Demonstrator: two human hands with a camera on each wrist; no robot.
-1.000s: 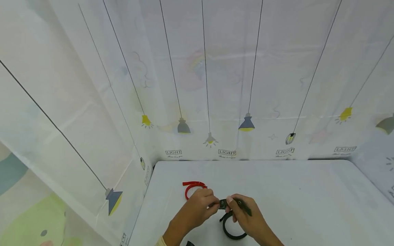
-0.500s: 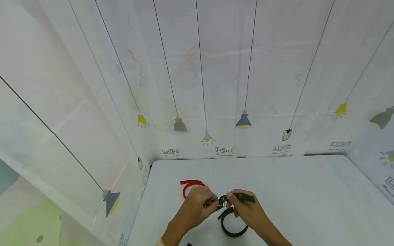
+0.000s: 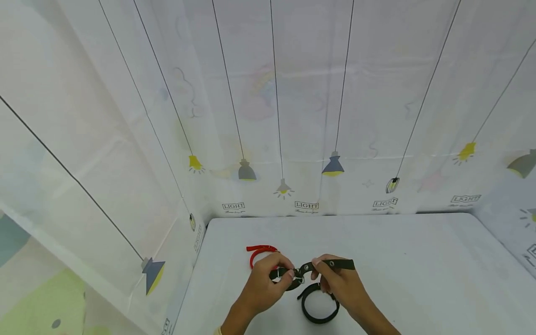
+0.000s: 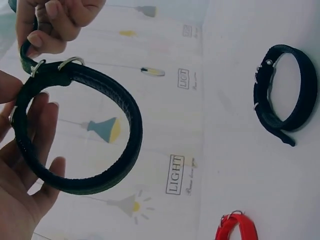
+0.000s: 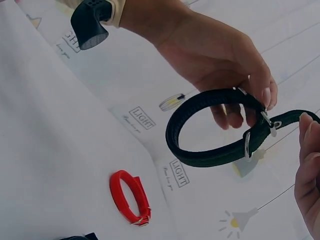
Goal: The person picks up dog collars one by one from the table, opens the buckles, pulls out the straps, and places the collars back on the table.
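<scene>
A dark green pet collar [image 4: 134,135] is held up between both hands, bent into a loop. My left hand [image 3: 265,284] grips it beside the metal buckle [image 5: 266,119], thumb and fingers on the band. The strap's free end [image 3: 345,264], with eyelets along it, is pinched between thumb and finger of my right hand [image 3: 341,284] and sticks out to the right. That strap runs through the buckle, and a D-ring [image 5: 247,146] sits close by on the loop. Below the hands a black collar [image 3: 320,321] lies looped on the white table [image 3: 418,270].
A red collar [image 5: 120,195] lies looped on the table, partly behind my left hand in the head view. Behind the table's far edge hangs a white curtain [image 3: 377,93] printed with lamps, and another stretch closes the left side.
My right hand has shifted slightly right with the strap end, which now points straight out to the right instead of down. More of the strap and its eyelets shows between the hands.
</scene>
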